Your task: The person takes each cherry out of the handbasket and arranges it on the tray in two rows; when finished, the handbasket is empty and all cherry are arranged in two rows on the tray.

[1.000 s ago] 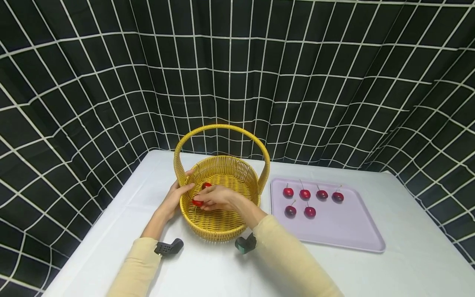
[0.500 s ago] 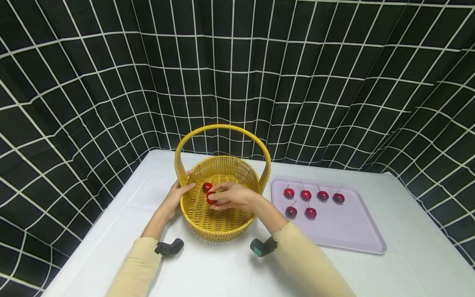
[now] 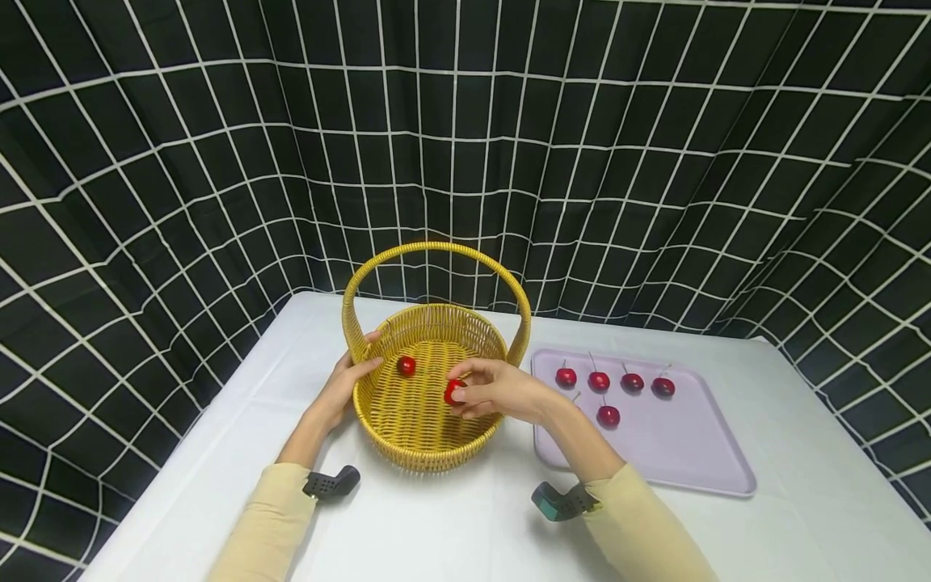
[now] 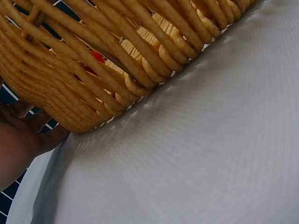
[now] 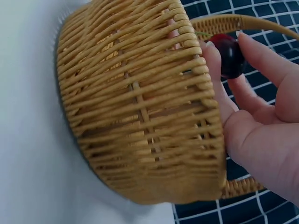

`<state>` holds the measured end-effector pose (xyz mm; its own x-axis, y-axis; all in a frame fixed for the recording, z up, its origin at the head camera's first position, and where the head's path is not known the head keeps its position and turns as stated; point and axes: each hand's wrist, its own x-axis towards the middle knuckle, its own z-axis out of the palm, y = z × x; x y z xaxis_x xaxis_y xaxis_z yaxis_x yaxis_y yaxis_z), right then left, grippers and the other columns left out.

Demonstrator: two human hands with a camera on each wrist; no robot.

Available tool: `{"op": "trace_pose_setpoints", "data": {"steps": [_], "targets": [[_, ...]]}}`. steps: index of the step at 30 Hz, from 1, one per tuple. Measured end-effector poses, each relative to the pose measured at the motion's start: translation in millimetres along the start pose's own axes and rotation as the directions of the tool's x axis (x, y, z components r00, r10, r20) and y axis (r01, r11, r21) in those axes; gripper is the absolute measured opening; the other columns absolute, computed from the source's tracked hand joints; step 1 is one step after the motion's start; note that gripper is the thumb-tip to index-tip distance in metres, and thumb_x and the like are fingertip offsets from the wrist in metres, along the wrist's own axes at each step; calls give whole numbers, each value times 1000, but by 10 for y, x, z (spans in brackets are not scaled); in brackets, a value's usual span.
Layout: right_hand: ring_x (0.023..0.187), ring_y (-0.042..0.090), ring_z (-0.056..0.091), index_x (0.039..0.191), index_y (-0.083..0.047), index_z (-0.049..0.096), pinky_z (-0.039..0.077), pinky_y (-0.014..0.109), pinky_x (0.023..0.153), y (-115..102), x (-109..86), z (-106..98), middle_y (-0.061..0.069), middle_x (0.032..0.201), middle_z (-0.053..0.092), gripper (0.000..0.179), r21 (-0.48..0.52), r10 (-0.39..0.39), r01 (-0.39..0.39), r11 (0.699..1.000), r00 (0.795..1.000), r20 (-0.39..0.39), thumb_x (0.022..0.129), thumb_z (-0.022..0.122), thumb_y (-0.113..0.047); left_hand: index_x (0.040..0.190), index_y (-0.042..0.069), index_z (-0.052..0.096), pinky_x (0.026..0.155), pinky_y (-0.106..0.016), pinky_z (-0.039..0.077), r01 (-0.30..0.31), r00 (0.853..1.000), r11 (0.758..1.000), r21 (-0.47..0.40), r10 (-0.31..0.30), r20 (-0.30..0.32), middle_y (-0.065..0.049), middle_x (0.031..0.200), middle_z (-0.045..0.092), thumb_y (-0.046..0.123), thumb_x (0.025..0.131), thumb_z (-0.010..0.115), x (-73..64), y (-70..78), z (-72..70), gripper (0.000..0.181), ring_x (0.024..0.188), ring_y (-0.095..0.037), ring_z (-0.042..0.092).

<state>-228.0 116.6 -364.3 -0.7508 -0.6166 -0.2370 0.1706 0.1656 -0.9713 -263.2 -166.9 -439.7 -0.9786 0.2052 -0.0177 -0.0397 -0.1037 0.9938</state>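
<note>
A yellow woven basket (image 3: 425, 457) with a tall arched handle stands on the table. My left hand (image 3: 342, 392) grips its left rim by the handle's foot, thumb over the edge; in the left wrist view the fingers (image 4: 51, 137) lie against the outer side. Over the right part of the basket, my right hand (image 3: 502, 392) pinches a red cherry (image 3: 452, 392) between thumb and fingers. From the right wrist, this dark red cherry (image 5: 226, 56) shows at rim height with a bit of green stem. Another cherry (image 3: 406, 366) lies on the basket floor, towards the left.
A pale purple tray (image 3: 676, 444) lies to the right of the basket, with several stemmed cherries (image 3: 608, 416) on it. My right forearm covers part of its left side. Behind the white table (image 3: 436, 525) hangs a black curtain (image 3: 451, 162) with a white grid.
My right hand has carried the pinched cherry rightward across the basket, from beside the left rim to near the right rim. The left hand has stayed on the basket.
</note>
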Motion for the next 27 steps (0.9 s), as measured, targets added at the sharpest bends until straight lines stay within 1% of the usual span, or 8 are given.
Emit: {"op": "trace_pose_setpoints", "data": {"steps": [4, 11, 16, 21, 23, 27], "targets": [[99, 28, 64, 129, 2, 52, 52, 39, 86, 29, -164, -37, 14, 110, 62, 42, -44, -5, 4, 999, 1000, -19, 91, 64, -10, 150, 17, 28, 108, -47, 26, 3, 1000, 1000, -1, -3, -1, -11, 154, 21, 16, 96, 51, -2, 2, 4, 59, 135, -30, 28], [100, 26, 60, 126, 3, 52, 51, 40, 87, 68, -424, -98, 13, 112, 59, 44, -96, -49, 41, 995, 996, -77, 88, 68, -14, 150, 16, 28, 108, -46, 27, 4, 1000, 1000, -15, -5, -7, -12, 153, 23, 15, 96, 50, -10, 4, 0, 58, 133, -32, 30], [99, 27, 61, 125, 2, 53, 51, 40, 85, 107, -603, -180, 13, 113, 61, 44, -150, -63, 46, 988, 992, -106, 88, 68, -15, 151, 17, 27, 109, -46, 25, 22, 1000, 1000, -12, -22, -11, -11, 154, 21, 16, 97, 50, -18, 7, 1, 59, 135, -30, 28], [99, 28, 61, 121, -1, 56, 50, 37, 86, 149, -781, -301, 13, 114, 62, 39, -186, -82, 53, 981, 985, -154, 87, 69, -16, 151, 18, 27, 109, -46, 25, 25, 1000, 1000, -10, -25, -10, -11, 154, 21, 17, 97, 50, -13, 16, 7, 59, 135, -30, 27], [99, 28, 61, 121, 1, 55, 50, 37, 86, 171, -851, -362, 14, 114, 63, 40, -182, -93, 63, 981, 982, -163, 87, 70, -15, 151, 18, 27, 109, -46, 25, 25, 1000, 1000, -12, -25, -10, -11, 154, 21, 16, 97, 50, -9, 20, 9, 59, 135, -30, 28], [99, 26, 60, 120, 5, 51, 52, 37, 85, 229, -977, -493, 15, 111, 61, 41, -138, -109, 85, 987, 978, -177, 87, 69, -10, 150, 17, 27, 108, -46, 26, 21, 1000, 1000, -12, -21, -10, -11, 154, 22, 16, 96, 50, -3, 19, 9, 59, 133, -30, 29]]}}
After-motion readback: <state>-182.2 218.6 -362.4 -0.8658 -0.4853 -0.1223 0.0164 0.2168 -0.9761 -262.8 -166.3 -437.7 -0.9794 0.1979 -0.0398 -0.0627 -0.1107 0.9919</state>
